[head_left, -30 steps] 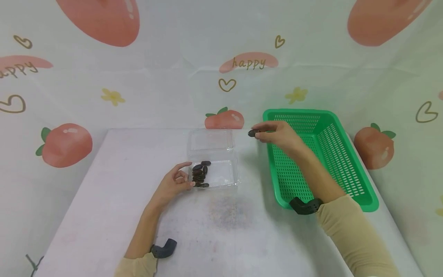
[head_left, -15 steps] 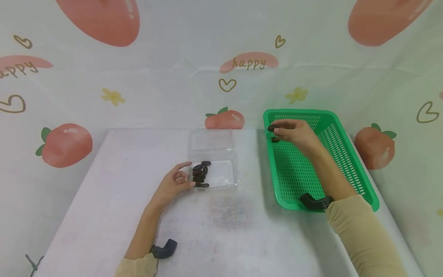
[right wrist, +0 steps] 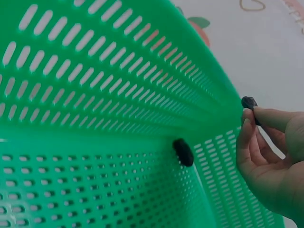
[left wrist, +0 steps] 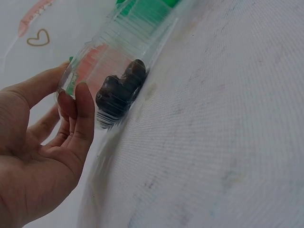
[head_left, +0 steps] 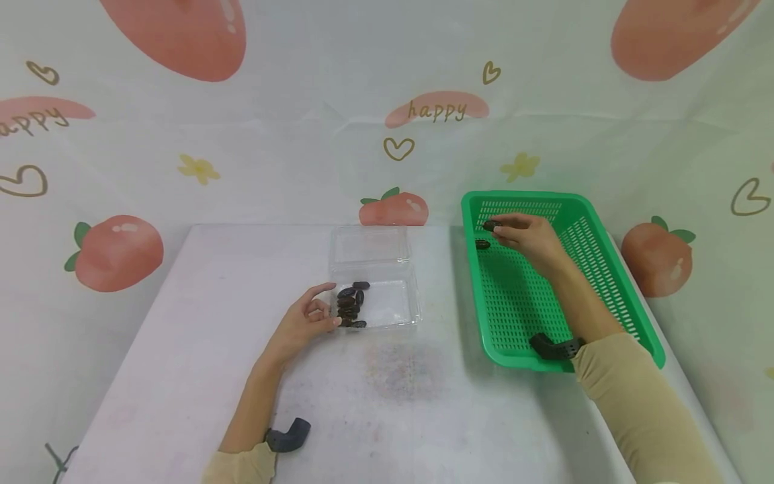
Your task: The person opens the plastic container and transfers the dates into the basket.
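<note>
My right hand [head_left: 535,243] pinches a dark brown date [head_left: 490,226] between thumb and fingertips, over the far left corner of the green basket [head_left: 476,296]. Below it another date [head_left: 482,245] lies inside that corner; the right wrist view shows this lower date [right wrist: 183,152] apart from the held one. At the table's middle stands a clear plastic box [head_left: 390,301], its lid folded back. Several dates [head_left: 347,302] are heaped at the box's left side. My left hand [head_left: 304,320] grips that side, thumb at the near corner and index finger at the far one.
The white table [head_left: 199,323] ends at a printed cloth backdrop [head_left: 290,134] behind the box and basket. The basket's raised rim stands between the box and the table's right edge. Both wrists wear black bands [head_left: 289,435].
My right hand has carried the date rightward from beside the basket to above its far left corner. The date lying in the basket has come into sight. My left hand stays put.
</note>
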The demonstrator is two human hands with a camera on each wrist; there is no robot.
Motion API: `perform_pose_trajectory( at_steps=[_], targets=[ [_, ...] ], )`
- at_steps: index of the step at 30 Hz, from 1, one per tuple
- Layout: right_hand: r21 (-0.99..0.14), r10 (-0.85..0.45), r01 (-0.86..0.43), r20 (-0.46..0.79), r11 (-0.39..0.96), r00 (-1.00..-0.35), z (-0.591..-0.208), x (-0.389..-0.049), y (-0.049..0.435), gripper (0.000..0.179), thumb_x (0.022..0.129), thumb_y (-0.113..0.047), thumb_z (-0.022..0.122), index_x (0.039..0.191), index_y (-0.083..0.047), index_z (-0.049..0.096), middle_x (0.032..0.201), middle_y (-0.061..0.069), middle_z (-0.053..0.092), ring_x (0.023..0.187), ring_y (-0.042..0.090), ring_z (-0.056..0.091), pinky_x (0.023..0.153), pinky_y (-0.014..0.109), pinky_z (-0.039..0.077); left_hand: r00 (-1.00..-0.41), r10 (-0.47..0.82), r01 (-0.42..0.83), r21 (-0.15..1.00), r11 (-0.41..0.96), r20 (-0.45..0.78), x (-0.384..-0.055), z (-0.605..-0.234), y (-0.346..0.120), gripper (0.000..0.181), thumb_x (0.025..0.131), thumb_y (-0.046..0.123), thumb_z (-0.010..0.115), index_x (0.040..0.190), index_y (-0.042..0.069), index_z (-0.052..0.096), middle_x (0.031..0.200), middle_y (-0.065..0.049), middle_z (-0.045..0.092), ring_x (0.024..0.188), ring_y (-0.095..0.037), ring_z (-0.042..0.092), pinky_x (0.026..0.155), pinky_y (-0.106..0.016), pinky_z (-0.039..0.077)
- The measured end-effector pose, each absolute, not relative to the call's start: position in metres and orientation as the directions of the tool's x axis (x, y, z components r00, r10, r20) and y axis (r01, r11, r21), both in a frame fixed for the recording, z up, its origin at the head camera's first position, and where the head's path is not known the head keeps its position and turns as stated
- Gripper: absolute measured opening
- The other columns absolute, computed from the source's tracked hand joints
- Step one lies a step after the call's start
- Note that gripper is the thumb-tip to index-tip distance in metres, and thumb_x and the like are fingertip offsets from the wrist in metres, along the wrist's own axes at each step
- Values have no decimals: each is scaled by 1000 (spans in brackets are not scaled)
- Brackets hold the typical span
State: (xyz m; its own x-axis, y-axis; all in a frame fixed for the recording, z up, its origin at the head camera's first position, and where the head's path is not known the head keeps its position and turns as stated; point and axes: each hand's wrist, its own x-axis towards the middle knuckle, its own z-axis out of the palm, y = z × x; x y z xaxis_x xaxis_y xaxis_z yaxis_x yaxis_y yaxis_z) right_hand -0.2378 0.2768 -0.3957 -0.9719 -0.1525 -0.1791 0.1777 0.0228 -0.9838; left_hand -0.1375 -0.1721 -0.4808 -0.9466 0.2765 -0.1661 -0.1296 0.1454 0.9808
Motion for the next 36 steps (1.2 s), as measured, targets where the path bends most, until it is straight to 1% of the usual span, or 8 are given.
perform_pose_trajectory(
  at_steps=[3,7,13,19,26,30,32,36],
  targets=[
    [-982,-155,190,-191,22,-969,-400,-240,282,46,98,-8,63,137,10,48,121,5,57,106,9,63,102,29,47,-947,272,-135,981,141,-170,-137,-481,-173,71,87,7,76,149,13,41,90,-6,49,83,-14,61,79,-32,57],
    [-981,-161,194,-192,1,-968,-404,-243,289,45,98,-9,63,137,10,49,121,5,56,108,11,63,102,29,47,-948,271,-136,982,132,-168,-137,-480,-173,71,87,8,76,149,13,41,89,-4,49,82,-14,60,79,-32,57],
    [-982,-160,184,-175,-47,-972,-409,-246,296,42,98,-8,61,135,11,50,117,6,60,100,11,67,97,28,50,-948,272,-139,984,114,-166,-137,-481,-173,72,87,7,76,149,13,40,89,-3,50,83,-14,61,80,-32,57],
    [-979,-118,205,-202,-11,-972,-413,-249,298,44,98,-8,62,136,11,49,116,5,60,99,9,67,97,29,51,-948,268,-144,983,116,-171,-138,-481,-174,72,87,7,76,149,14,41,89,-5,50,81,-14,60,79,-32,57],
    [-970,-70,199,-210,140,-975,-419,-254,303,45,100,-11,60,137,11,49,113,2,61,97,7,67,96,29,51,-948,273,-140,984,112,-166,-138,-480,-174,71,88,6,75,149,14,41,90,-6,50,80,-14,60,79,-32,57],
    [-965,-69,198,-212,169,-975,-422,-257,306,45,100,-9,59,138,12,47,113,2,61,96,5,67,97,30,50,-949,273,-130,984,120,-159,-138,-480,-174,71,88,6,75,149,13,40,90,-5,50,81,-15,60,79,-31,57],
    [-962,-72,202,-218,186,-973,-424,-257,308,46,100,-8,58,139,13,46,117,6,59,96,3,66,98,29,50,-948,274,-134,984,118,-162,-138,-481,-174,71,88,7,75,149,13,40,90,-5,51,81,-15,61,79,-31,56],
    [-939,-83,209,-240,274,-967,-428,-257,313,46,102,-11,55,141,11,45,130,19,53,97,0,65,98,28,50,-944,284,-140,983,121,-170,-137,-481,-173,72,88,10,76,150,14,40,90,-6,52,83,-17,61,80,-29,55]
  ],
)
